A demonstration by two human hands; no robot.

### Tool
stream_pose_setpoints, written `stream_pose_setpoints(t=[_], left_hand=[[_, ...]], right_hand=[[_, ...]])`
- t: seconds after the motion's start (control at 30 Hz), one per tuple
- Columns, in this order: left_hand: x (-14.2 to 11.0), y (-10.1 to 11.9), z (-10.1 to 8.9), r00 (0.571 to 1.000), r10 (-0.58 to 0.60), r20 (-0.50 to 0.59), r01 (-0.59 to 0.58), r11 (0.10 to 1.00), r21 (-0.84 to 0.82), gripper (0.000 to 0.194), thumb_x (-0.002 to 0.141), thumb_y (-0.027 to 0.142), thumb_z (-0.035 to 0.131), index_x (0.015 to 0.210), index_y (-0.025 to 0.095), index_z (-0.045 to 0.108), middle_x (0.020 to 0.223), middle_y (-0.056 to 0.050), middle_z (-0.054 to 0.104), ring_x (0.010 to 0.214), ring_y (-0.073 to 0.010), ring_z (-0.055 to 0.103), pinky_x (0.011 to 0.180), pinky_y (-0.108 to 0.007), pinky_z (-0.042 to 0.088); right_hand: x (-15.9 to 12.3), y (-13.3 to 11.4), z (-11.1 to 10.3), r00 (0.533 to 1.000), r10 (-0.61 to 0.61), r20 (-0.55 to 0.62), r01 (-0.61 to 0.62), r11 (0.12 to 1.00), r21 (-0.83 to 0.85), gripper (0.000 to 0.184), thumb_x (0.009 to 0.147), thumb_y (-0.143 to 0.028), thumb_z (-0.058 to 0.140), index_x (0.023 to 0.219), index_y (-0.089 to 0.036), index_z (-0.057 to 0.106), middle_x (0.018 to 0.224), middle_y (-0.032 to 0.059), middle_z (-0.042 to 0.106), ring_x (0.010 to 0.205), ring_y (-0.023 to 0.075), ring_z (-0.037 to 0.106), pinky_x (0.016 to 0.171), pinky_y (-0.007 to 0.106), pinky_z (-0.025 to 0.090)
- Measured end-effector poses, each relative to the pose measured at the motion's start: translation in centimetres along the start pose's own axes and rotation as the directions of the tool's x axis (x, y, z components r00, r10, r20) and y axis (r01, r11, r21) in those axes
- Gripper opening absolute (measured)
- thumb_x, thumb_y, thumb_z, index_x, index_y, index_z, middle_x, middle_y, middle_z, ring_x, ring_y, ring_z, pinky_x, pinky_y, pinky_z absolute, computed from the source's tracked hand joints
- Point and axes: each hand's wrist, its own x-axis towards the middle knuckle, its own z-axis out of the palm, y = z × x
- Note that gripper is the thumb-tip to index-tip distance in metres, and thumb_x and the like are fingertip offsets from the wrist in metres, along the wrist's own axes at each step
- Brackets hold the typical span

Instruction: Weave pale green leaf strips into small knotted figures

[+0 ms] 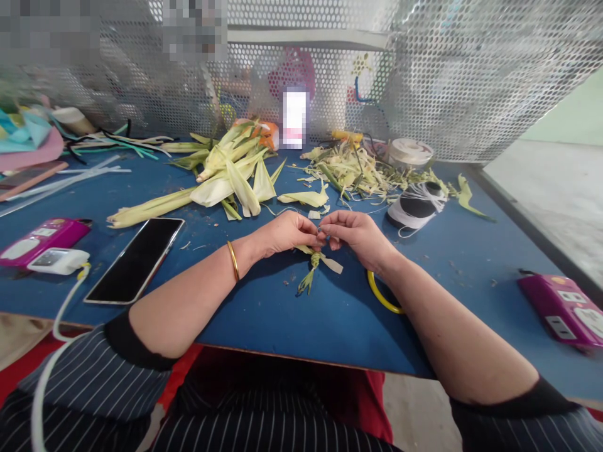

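Right now, your 2 hands meet near the middle of the blue table [282, 329]. Your left hand [293, 232], with a gold bangle [234, 260] on its wrist, pinches the upper end of a small braided husk piece [315, 258]. That piece sits at 6 o'clock from your fingertips, its split tail pointing toward you and 1 pale strip sticking out toward 4 o'clock. Your right hand [355, 232] has its thumb and fingers curled in beside the left fingertips; you cannot tell whether they grip anything, as the spot is too small.

From your hands, a loose husk leaf [305, 198] lies near at 11 o'clock, and a pile of corn husks [242, 171] farther between 10 and 11. A heap of husk shreds [351, 172] is at 1 o'clock. A thread spool [409, 212] lies tilted between 2 and 3 o'clock. Between 4 and 5, a yellow ring [377, 294] is partly hidden by your right wrist. A dark-screened phone [136, 260] lies well apart, between 8 and 9.
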Motion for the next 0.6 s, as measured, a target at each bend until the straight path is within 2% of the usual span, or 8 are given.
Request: stream_pose_setpoints(t=[0.13,0.27,0.47,0.6], left_hand=[[0.07,-0.1,0.03,1.0,0.019,0.01,-0.019,1.0,0.008,0.014,0.072,0.026,0.078,0.07,0.014,0.073,0.068,-0.004,0.071,0.066,-0.0127,0.064,0.073,-0.028,0.053],[0.1,-0.22,-0.05,0.999,0.027,0.027,-0.027,1.0,-0.016,0.013,0.07,0.023,0.076,0.079,0.014,0.072,0.073,-0.003,0.072,0.069,-0.013,0.065,0.071,-0.028,0.052],[0.03,-0.15,0.01,0.996,0.0,-0.094,-0.004,0.999,-0.035,0.018,0.075,0.025,0.074,0.084,0.015,0.062,0.074,-0.003,0.071,0.063,-0.0112,0.062,0.055,-0.022,0.042],[-0.01,-0.06,0.2,0.99,-0.003,-0.141,-0.012,0.995,-0.104,0.022,0.074,0.025,0.075,0.085,0.016,0.058,0.075,-0.003,0.071,0.068,-0.0128,0.065,0.056,-0.022,0.041]], right_hand=[[-0.02,-0.03,0.15,0.999,-0.03,0.011,0.031,0.999,-0.011,0.023,0.07,-0.037,0.075,0.079,-0.017,0.066,0.072,0.0013,0.071,0.051,0.0082,0.052,0.052,0.025,0.042],[0.0,-0.2,-0.02,0.997,-0.066,-0.038,0.065,0.998,-0.027,0.025,0.068,-0.037,0.075,0.082,-0.018,0.066,0.072,0.0011,0.07,0.056,0.0104,0.055,0.055,0.026,0.045],[-0.01,-0.45,-0.63,0.987,-0.143,-0.074,0.122,0.966,-0.228,0.02,0.075,-0.036,0.068,0.081,-0.017,0.067,0.063,-0.0015,0.062,0.049,0.0091,0.052,0.051,0.025,0.043],[-0.07,-0.39,-0.79,0.994,-0.109,-0.025,0.094,0.937,-0.337,0.021,0.077,-0.036,0.066,0.087,-0.017,0.068,0.063,-0.0012,0.062,0.049,0.0102,0.053,0.048,0.025,0.043]])
